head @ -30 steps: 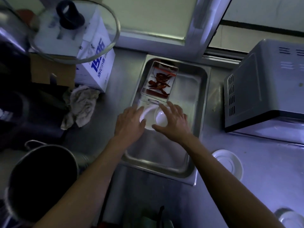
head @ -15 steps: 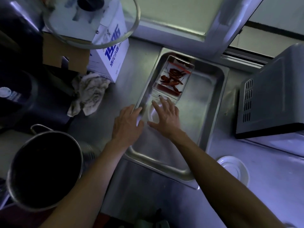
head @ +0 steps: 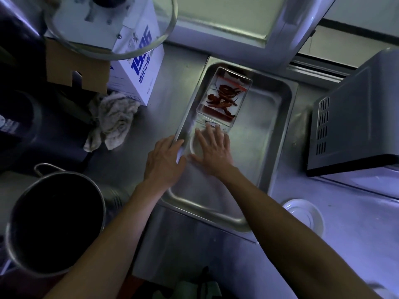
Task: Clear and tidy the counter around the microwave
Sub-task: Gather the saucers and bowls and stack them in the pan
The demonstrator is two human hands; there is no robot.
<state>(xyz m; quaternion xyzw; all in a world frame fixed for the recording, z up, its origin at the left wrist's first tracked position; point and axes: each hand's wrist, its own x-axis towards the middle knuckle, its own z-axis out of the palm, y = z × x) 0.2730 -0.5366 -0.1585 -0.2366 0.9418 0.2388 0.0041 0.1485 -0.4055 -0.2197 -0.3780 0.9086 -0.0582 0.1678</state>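
Note:
A steel tray (head: 205, 212) lies on the counter left of the microwave (head: 356, 117). At its far end sits a clear box of red chillies (head: 224, 98). Just in front of that box is a small white dish (head: 194, 145), mostly hidden under my right hand (head: 213, 149), which lies flat on it with fingers spread. My left hand (head: 165, 162) rests on the tray's left rim, fingers over the edge.
A white saucer (head: 304, 214) sits on the counter right of the tray. A large steel pot (head: 56, 219) stands at the near left. Behind it are a crumpled rag (head: 112, 121), a white carton (head: 140, 67) and a glass lid (head: 112, 24).
My left hand has left the white dish and settled on the tray's left rim. My right hand has spread flat over the dish, covering most of it.

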